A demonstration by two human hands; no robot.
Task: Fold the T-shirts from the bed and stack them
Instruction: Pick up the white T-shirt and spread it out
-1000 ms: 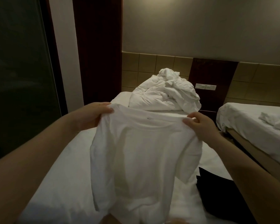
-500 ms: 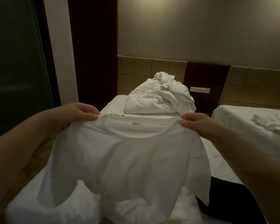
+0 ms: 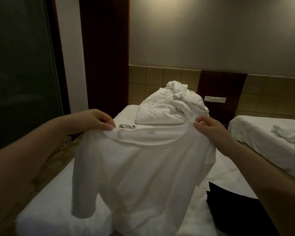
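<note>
At centre frame, above the bed [image 3: 46, 217]: white T-shirt [image 3: 143, 171], likely soft and light, pinched at both shoulders by left hand [image 3: 94, 120] and right hand [image 3: 209, 128] fingers.

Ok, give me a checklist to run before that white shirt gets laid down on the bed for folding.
1. Left hand pinches one shoulder: ok.
2. Right hand pinches the other shoulder: ok.
3. White T-shirt hangs open, collar up, label visible: ok.
4. Left sleeve hanging free; right sleeve tucked behind: not ok.
5. Bare sheet on the bed under the shirt: ok.
6. Black garment lies close on the right and might get in the way: cannot tell.
</note>
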